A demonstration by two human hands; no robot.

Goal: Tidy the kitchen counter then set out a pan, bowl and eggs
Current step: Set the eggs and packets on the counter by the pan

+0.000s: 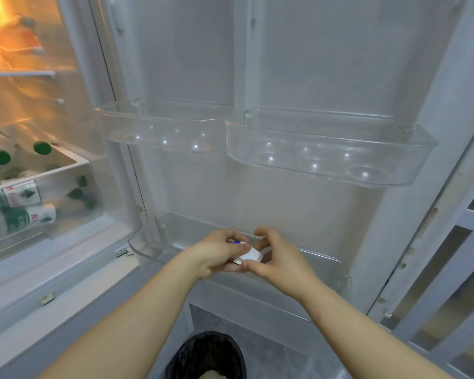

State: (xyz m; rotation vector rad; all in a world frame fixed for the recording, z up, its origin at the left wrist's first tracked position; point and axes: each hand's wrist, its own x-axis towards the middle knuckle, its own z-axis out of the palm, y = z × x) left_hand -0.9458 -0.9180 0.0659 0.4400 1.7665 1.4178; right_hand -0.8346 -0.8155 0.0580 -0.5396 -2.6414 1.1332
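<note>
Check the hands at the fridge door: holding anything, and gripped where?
Both hands pinch one small white packet over the lower door bin. Left hand covers its left end; right hand grips the right edge. What it is cannot be told.

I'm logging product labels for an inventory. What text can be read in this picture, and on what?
Bottles lying in the fridge, left: red and green print on white labels, too blurred to read.
Small white packet held by left hand and right hand: a blue mark, no legible text.
Nothing else carries text.
</note>
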